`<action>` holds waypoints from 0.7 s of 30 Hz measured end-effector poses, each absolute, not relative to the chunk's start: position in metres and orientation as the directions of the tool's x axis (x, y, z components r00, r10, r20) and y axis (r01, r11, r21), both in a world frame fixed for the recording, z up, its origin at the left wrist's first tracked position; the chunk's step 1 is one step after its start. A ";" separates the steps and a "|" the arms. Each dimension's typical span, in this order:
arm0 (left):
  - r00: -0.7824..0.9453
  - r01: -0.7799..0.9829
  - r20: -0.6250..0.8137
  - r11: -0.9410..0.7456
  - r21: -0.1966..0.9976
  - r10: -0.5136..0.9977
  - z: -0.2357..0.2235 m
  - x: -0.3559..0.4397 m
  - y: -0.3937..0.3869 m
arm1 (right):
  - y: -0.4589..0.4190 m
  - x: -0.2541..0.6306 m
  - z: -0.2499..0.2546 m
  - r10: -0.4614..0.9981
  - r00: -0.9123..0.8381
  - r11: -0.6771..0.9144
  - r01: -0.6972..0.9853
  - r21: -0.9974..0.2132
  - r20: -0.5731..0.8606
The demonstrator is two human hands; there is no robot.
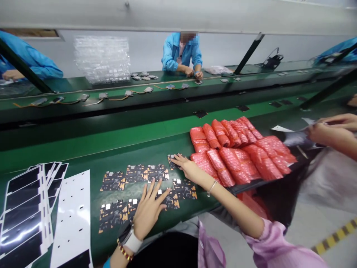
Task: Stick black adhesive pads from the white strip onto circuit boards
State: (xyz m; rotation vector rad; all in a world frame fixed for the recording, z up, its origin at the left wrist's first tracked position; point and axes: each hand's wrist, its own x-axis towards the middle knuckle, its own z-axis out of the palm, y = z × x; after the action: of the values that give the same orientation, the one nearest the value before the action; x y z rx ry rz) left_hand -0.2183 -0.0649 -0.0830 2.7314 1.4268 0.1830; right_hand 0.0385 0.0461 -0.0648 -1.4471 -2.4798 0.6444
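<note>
On the green bench several flat black-and-orange circuit boards (112, 181) lie in two rough rows, some with white patches. My left hand (147, 212), a white band and beaded bracelet at its wrist, rests palm down with fingers spread over the lower row. It partly hides a board (133, 205) and another board (170, 199). My right hand (191, 169) reaches in from the right, fingers stretched out onto a board (171, 162) at the end of the upper row. Below that hand lies one more board (184, 189).
Red bubble-wrap bundles (228, 163) sit right of my right hand. White sheets with black panels (23, 212) and a white sheet with small holes (73, 216) lie left. A co-worker's hands (331, 128) hold sheets at right. Opposite, a person in blue (182, 56) handles small parts.
</note>
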 end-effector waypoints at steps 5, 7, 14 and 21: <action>0.541 0.828 0.115 -0.551 0.098 0.833 -0.086 -0.224 -0.059 | 0.015 0.032 -0.066 0.872 -0.490 0.451 0.782 -0.429 0.024; 0.529 0.840 0.116 -0.538 0.071 0.841 -0.089 -0.227 -0.061 | -0.005 0.027 -0.073 0.910 -0.401 0.407 0.823 -0.395 0.103; 0.579 0.814 0.130 -0.579 -0.038 0.805 -0.096 -0.237 -0.064 | -0.078 0.030 -0.118 0.933 -0.353 0.357 0.882 -0.309 0.073; 0.590 0.803 0.161 -0.597 -0.007 0.791 -0.099 -0.244 -0.052 | -0.070 0.061 -0.099 0.877 -0.480 0.432 0.800 -0.416 -0.011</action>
State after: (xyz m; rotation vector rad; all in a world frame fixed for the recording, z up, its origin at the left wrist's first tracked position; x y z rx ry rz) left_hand -0.2439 -0.0519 -0.0988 2.8705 1.4419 0.2270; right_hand 0.0614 -0.0699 -0.0986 -1.4726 -2.4773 0.5485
